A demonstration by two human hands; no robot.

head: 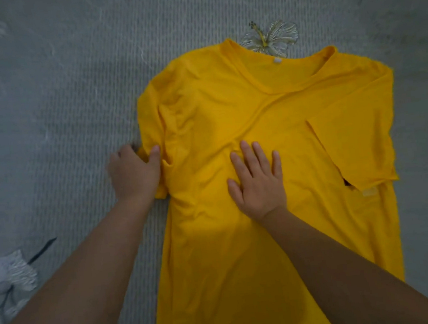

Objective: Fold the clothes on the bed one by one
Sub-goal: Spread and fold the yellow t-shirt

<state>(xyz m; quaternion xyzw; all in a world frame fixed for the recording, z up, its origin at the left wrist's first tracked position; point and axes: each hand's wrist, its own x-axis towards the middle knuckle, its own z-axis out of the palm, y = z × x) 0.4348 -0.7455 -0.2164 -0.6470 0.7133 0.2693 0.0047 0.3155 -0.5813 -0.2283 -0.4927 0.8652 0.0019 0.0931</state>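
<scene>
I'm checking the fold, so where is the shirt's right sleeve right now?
In the head view the right sleeve lies folded inward over the yellow T-shirt, right of the flat right hand.

Grey ribbed bed cover (57, 112) with pale flower prints, yellow T-shirt (242, 238) spread flat, apparently part-folded

No readable text, label or number anywhere.

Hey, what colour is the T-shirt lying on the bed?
Bright yellow T-shirt, plain with no print, seen in the head view.
</scene>
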